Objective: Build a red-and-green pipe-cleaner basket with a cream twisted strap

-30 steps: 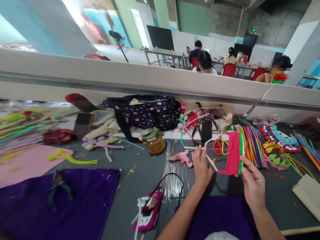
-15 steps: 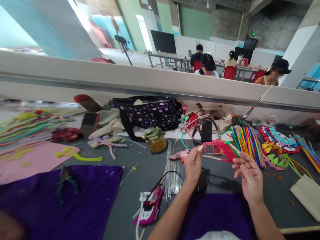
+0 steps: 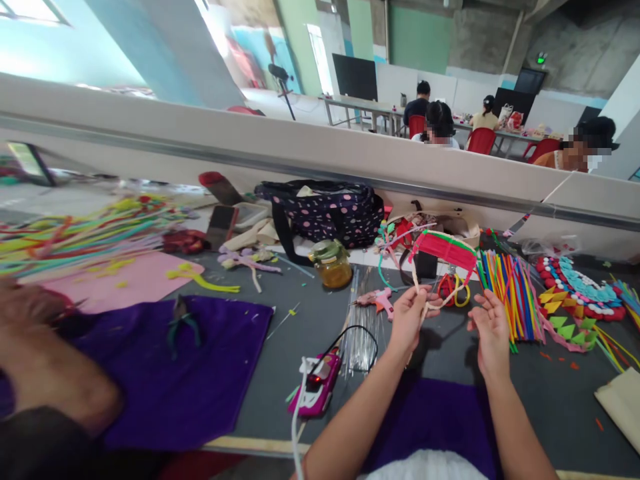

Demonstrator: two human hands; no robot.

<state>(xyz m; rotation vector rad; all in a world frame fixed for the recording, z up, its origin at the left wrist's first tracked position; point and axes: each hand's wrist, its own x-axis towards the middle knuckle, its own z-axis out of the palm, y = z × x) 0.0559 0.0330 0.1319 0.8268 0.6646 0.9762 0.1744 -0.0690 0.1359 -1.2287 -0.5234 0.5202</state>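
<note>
My left hand pinches the cream stems of a pipe-cleaner piece. The piece has a pinkish-red panel with a green strip along its top edge, and it stands up above the fingers. To its right, my right hand is held up apart from the piece, fingers spread and loosely curled, with nothing in it. Behind the cream stems lie scissors with yellow and red handles. A pink glue gun rests just left of my left hand.
Coloured pipe cleaners lie bundled at the right. A honey-coloured jar stands before a dark patterned bag. A magenta device with a cable is at front. At left, another person's arm reaches over purple cloth near pliers.
My right hand has let go of the piece and moved aside, opening. The piece has turned upright in my left hand. The view has swung left, and the other person's arm shows more.
</note>
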